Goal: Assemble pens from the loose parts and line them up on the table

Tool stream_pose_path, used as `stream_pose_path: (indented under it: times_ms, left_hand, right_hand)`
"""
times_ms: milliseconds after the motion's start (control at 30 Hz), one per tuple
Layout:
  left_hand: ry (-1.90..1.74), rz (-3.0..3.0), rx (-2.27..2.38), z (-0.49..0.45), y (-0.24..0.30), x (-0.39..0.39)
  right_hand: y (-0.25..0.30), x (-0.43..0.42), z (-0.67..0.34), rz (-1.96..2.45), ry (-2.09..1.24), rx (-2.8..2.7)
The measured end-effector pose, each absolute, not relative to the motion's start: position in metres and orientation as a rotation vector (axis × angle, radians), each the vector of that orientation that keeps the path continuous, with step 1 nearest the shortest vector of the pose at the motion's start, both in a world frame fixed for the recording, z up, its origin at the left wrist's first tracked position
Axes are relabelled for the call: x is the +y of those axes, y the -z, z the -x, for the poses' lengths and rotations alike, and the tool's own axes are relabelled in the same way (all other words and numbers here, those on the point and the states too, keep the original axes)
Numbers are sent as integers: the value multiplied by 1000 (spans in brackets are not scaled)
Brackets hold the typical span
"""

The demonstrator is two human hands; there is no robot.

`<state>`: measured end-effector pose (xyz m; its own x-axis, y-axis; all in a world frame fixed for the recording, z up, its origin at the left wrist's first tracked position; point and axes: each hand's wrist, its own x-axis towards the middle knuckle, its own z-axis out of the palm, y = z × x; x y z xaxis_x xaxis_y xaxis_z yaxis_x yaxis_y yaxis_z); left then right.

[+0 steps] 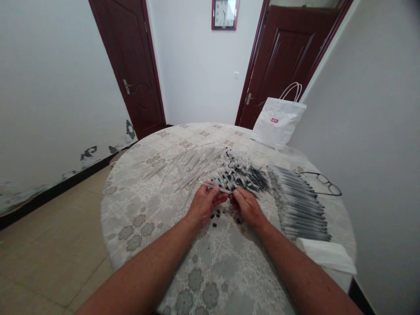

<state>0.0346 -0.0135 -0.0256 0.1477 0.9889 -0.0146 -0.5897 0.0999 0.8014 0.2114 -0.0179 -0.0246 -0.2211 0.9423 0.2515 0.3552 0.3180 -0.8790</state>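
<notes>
My left hand [206, 203] and my right hand [246, 205] meet over the middle of a round table [138, 205], fingers curled around one slim white pen [216, 188] held crosswise between them. Just beyond my hands lies a heap of white pen barrels [193, 164] and a pile of refills with black tips [243, 175]. A long row of finished pens [297, 199] lies to the right. Several small black caps [215, 215] are scattered on the cloth below my hands.
The table wears a floral lace cloth. A pair of glasses [323, 181] lies at the right edge, a white paper bag [278, 122] stands at the far side, and a folded white cloth [328, 253] sits near right. Two dark doors and a wall clock are behind.
</notes>
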Motion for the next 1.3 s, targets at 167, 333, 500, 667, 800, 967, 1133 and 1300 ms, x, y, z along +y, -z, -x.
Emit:
stream_pose_path:
  times_ms: [167, 333, 500, 667, 800, 967, 1133, 1300]
  left_hand:
    - [-1315, -758, 676, -35, 27, -13]
    - [-1310, -784, 689, -34, 28, -13]
    - [-1302, -783, 694, -34, 29, -13]
    - [-1325, -782, 707, -34, 28, -11]
    - [-1311, -794, 699, -34, 29, -11]
    - [-1305, -804, 706, -35, 29, -13]
    - [-1326, -789, 728, -36, 29, -14]
    - [-1324, -796, 733, -36, 29, -14]
  right_hand:
    - [25, -18, -212, 1132, -868, -1692]
    - [24, -18, -211, 1185, -796, -1763]
    - [26, -18, -210, 1172, -866, -1739]
    - [23, -18, -210, 1149, -745, -1729]
    - [21, -18, -210, 1211, -663, -1813]
    - [24, -17, -211, 1225, -745, -1825]
    - [24, -21, -211, 1219, -779, -1809]
    - [21, -23, -211, 1253, -704, -1827]
